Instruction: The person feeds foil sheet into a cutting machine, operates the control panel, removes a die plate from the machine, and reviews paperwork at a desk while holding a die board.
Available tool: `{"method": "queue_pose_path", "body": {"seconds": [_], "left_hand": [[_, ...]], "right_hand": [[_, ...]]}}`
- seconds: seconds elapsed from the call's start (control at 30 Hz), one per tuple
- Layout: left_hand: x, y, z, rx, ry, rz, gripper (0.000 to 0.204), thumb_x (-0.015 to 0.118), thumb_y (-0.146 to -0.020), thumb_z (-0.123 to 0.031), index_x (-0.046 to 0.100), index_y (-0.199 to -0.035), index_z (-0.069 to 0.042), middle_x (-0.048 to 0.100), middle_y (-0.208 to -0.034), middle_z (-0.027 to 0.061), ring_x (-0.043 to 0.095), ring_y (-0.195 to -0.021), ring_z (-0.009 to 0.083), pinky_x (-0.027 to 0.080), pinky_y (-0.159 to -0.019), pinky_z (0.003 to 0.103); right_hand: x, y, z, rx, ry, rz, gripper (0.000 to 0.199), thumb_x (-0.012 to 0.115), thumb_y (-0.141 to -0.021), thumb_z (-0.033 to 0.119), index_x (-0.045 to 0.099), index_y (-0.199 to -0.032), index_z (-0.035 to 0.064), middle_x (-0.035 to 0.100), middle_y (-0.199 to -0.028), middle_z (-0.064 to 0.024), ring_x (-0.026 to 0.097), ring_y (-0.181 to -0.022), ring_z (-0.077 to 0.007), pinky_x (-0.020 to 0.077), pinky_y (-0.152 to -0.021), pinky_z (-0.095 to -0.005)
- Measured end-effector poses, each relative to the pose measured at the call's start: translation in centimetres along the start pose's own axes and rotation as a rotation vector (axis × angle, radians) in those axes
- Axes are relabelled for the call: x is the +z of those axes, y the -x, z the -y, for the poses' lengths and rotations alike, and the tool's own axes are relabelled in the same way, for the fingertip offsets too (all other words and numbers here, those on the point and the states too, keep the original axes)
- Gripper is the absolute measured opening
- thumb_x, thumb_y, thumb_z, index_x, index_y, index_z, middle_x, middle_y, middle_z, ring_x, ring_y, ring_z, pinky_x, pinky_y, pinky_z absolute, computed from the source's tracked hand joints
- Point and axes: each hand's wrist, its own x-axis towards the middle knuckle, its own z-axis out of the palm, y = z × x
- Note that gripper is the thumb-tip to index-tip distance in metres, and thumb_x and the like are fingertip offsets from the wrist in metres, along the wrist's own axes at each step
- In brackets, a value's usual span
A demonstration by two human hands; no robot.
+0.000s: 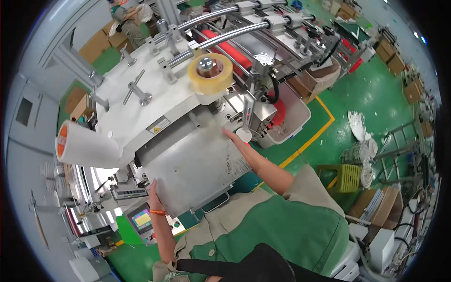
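A flat grey metal plate point(188, 171) juts from the front of a white machine toward my body. My left hand point(154, 197) is at its left edge, fingers stretched out along the side, with an orange band around the wrist. Reaching in from the right, my right hand point(233, 137) has its fingers extended at the plate's far right corner. Some of the fingers on both hands are hidden or too small to separate. I see nothing clearly gripped in either one. Dark specks mark the plate near its right edge.
A yellowish tape roll point(210, 85) sits on the machine's white cover point(136, 110). A white roll point(89, 146) sticks out at left, above a small control screen point(142, 219). Right of the machine stand a pale bin point(293, 122) and a green crate point(339, 177). Another person point(129, 23) works far back.
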Motion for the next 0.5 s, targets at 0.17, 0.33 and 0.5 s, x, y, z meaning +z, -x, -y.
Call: {"method": "queue_pose_path", "body": {"seconds": [0.17,0.33,0.5], "left_hand": [[-0.2,-3.6,-2.1,0.001,0.004,0.072,0.041,0.048,-0.085,-0.04,0.052,-0.11,-0.007,0.058,-0.103,0.0081,0.057,-0.091,0.0227,0.046,-0.082,0.034],[-4.3,-8.1,-0.7,0.229,-0.228,-0.091,0.044,0.04,-0.088,-0.043,0.054,-0.107,-0.005,0.058,-0.096,0.007,0.057,-0.083,0.0206,0.048,-0.072,0.033],[-4.6,-5.9,1.6,0.105,0.084,-0.176,0.046,0.035,-0.089,-0.046,0.056,-0.097,-0.006,0.059,-0.086,0.0052,0.056,-0.074,0.0203,0.047,-0.065,0.032]], "right_hand": [[-3.3,-7.7,1.8,0.029,0.061,0.174,0.033,0.056,-0.081,0.034,0.056,-0.103,0.0085,0.062,-0.093,-0.0067,0.06,-0.079,-0.0207,0.0486,-0.072,-0.0347],[-2.1,-7.1,1.4,0.014,0.105,0.074,0.022,0.058,-0.077,0.03,0.059,-0.08,0.0084,0.06,-0.072,-0.006,0.056,-0.059,-0.0187,0.0473,-0.059,-0.0322],[-2.0,-3.6,0.7,0.049,0.187,0.006,0.018,0.055,-0.065,0.024,0.058,-0.074,0.0078,0.057,-0.068,-0.0053,0.054,-0.062,-0.0178,0.0464,-0.064,-0.0309]]}}
